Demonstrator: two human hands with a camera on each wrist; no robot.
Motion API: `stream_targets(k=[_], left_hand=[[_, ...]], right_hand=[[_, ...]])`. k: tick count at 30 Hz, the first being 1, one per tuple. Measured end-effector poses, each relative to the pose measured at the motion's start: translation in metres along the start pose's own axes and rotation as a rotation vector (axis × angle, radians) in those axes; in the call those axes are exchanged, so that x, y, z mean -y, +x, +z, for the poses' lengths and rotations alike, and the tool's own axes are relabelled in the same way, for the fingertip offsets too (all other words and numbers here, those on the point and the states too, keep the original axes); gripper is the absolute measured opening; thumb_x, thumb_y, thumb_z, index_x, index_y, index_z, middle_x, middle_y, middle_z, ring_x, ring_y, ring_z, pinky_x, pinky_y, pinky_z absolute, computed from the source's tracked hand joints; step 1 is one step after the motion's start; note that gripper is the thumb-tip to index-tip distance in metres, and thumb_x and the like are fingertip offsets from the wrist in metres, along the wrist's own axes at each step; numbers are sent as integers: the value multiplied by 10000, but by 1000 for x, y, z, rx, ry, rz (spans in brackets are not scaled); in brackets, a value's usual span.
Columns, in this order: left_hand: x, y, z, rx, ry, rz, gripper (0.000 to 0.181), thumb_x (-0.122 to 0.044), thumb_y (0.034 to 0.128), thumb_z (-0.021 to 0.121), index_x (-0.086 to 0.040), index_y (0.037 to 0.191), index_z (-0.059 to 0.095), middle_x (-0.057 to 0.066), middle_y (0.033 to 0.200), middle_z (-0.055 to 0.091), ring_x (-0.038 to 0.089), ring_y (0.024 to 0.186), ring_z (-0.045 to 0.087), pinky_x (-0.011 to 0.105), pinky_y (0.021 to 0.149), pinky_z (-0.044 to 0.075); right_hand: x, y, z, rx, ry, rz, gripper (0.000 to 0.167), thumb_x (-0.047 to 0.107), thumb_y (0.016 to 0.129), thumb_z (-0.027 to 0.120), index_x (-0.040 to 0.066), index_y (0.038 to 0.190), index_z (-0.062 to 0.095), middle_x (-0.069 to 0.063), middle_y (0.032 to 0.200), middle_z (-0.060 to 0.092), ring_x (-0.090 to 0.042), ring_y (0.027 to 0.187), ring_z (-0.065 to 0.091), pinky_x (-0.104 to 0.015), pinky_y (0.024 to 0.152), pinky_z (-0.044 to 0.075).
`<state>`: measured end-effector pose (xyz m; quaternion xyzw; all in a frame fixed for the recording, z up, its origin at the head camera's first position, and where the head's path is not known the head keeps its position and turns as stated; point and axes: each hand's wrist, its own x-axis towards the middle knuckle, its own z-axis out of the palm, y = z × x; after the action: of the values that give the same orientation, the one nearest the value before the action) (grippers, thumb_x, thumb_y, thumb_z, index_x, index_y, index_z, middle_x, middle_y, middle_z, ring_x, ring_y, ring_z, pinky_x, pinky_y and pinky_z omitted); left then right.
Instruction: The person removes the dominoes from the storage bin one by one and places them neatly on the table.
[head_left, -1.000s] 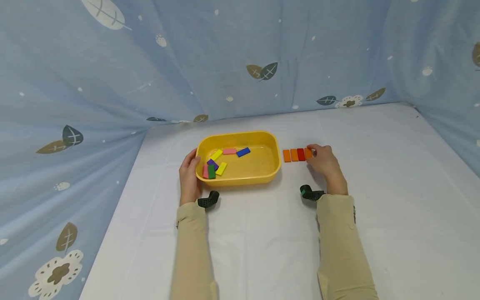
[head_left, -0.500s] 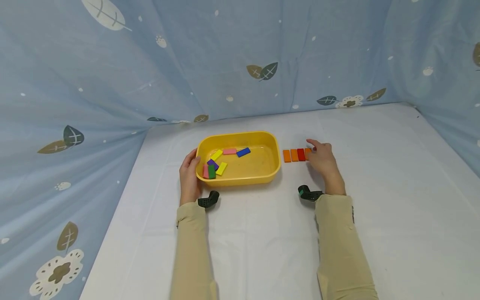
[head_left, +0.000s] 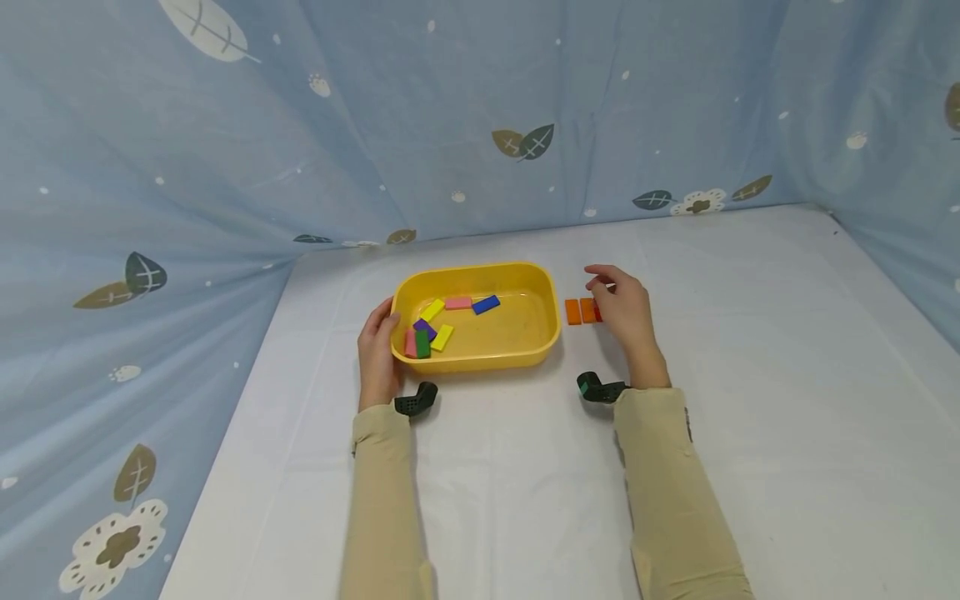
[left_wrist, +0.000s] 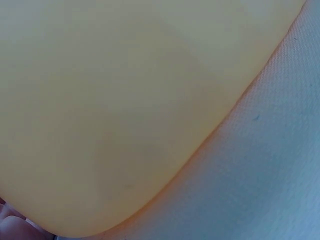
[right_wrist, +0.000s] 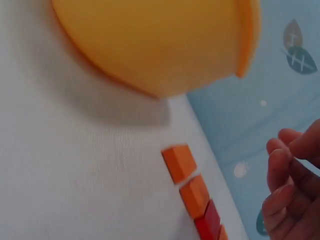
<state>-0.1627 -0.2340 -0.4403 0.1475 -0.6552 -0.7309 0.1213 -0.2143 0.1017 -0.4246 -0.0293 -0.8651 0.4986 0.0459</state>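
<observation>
At the left end of a yellow plastic tub (head_left: 480, 362), my left hand (head_left: 377, 358) grips the wall, thumb by the rim. In the left wrist view the tub's side (left_wrist: 125, 110) fills most of the frame. Right of the tub lies a short row of blocks: an orange block (right_wrist: 179, 163), another orange block (right_wrist: 194, 196), a red block (right_wrist: 208, 221) and a partly visible orange block (right_wrist: 223, 233). My right hand (head_left: 628, 315) hovers over the row, fingers loosely bent, nothing visible between them. It covers the row's right end in the head view.
Inside the tub lie several coloured blocks, including a blue block (head_left: 486, 305), a green block (head_left: 423, 344) and a yellow block (head_left: 442, 337). A white cloth (head_left: 495, 483) covers the table. Blue patterned fabric (head_left: 450, 125) hangs behind and at the sides.
My right hand has left the orange block at the row's right end and moved left above the row. My left hand and the tub have stayed in place.
</observation>
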Motion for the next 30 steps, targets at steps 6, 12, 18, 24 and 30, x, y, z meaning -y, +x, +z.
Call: stream_targets(k=[6, 12, 18, 24, 30], left_hand=[[1, 0, -1, 0, -2, 6, 330, -276, 896, 518, -226, 1222, 532, -67, 1265, 468, 104, 1138, 450, 210, 936, 388], [1, 0, -1, -3, 5, 9, 324, -271, 897, 516, -230, 1217, 536, -70, 1261, 471, 103, 1132, 453, 210, 934, 391], [1, 1, -2, -6, -3, 11, 321, -260, 896, 517, -223, 1214, 538, -64, 1258, 474, 105, 1130, 455, 212, 934, 391], [2, 1, -2, -7, -8, 8, 326, -262, 895, 519, -214, 1217, 538, -56, 1264, 471, 112, 1137, 450, 220, 943, 385], [1, 0, -1, -7, -26, 4, 324, -265, 892, 525, -214, 1210, 544, -60, 1260, 473, 105, 1137, 450, 214, 939, 387]], right_hand=[[9, -1, 12, -10, 44, -35, 278, 233, 927, 417, 194, 1134, 599, -58, 937, 609, -180, 740, 517, -443, 493, 465], [30, -11, 16, -3, 34, -94, 274, 164, 910, 424, 160, 1113, 607, -47, 902, 616, -180, 723, 528, -280, 561, 464], [43, -18, 29, 2, 9, -199, 256, 153, 908, 438, 141, 1092, 616, 7, 853, 605, -146, 688, 512, -257, 567, 445], [51, -24, 42, 109, -4, -285, 248, 143, 906, 453, 121, 1101, 605, -6, 859, 603, -130, 721, 536, -263, 636, 463], [59, -30, 53, 276, -113, -368, 252, 171, 912, 464, 133, 1121, 599, 15, 874, 595, -141, 732, 526, -271, 623, 441]])
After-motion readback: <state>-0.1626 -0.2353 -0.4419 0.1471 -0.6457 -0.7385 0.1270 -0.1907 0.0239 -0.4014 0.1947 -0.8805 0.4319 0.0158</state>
